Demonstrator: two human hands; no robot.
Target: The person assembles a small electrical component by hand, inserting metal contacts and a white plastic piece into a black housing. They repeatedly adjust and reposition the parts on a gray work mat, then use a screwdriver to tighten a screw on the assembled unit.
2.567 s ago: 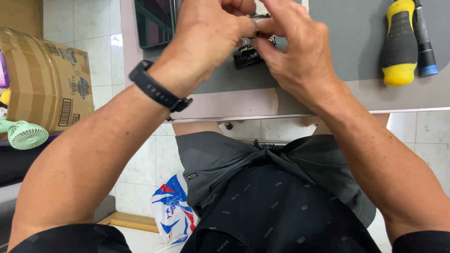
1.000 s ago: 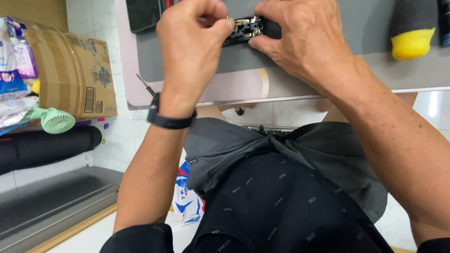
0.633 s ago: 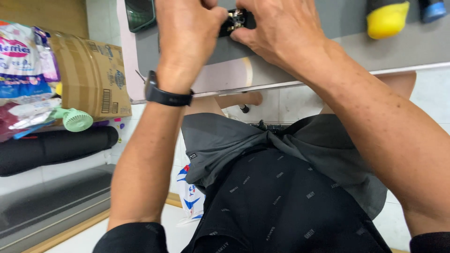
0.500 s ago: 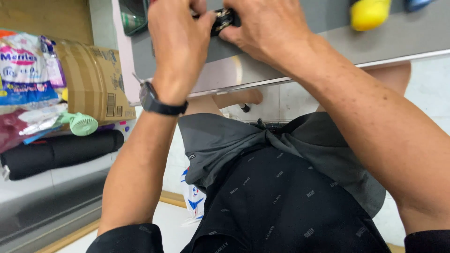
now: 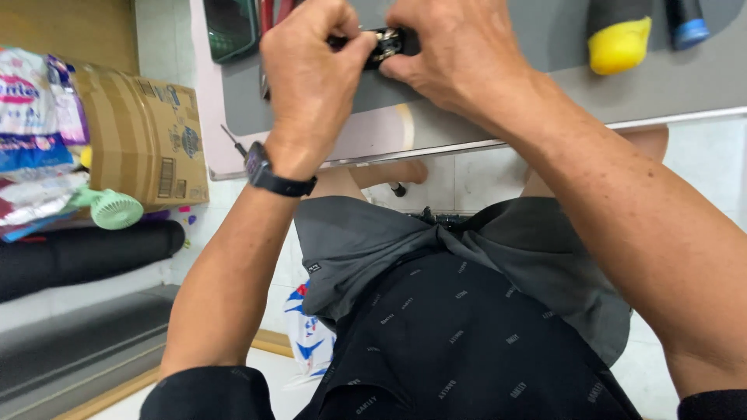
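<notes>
A small black device with metal parts (image 5: 387, 45) sits over the grey mat (image 5: 498, 78) at the table's near edge. My left hand (image 5: 315, 70) pinches its left end with thumb and fingers; a black watch (image 5: 268, 175) is on that wrist. My right hand (image 5: 459, 50) grips the device's right end, covering most of it. Both hands meet at the top of the view, and my forearms reach up from the bottom corners.
A yellow-handled tool (image 5: 618, 35) and a blue-tipped one (image 5: 689, 19) lie on the mat at right; a dark flat object (image 5: 232, 27) at left. On the floor stand a cardboard box (image 5: 144, 132), packages (image 5: 35, 117), a green hand fan (image 5: 115, 208), a dark roll (image 5: 78, 253).
The view has tipped down and swung, so hands and table slid toward the top edge. Both hands stay closed on the small device.
</notes>
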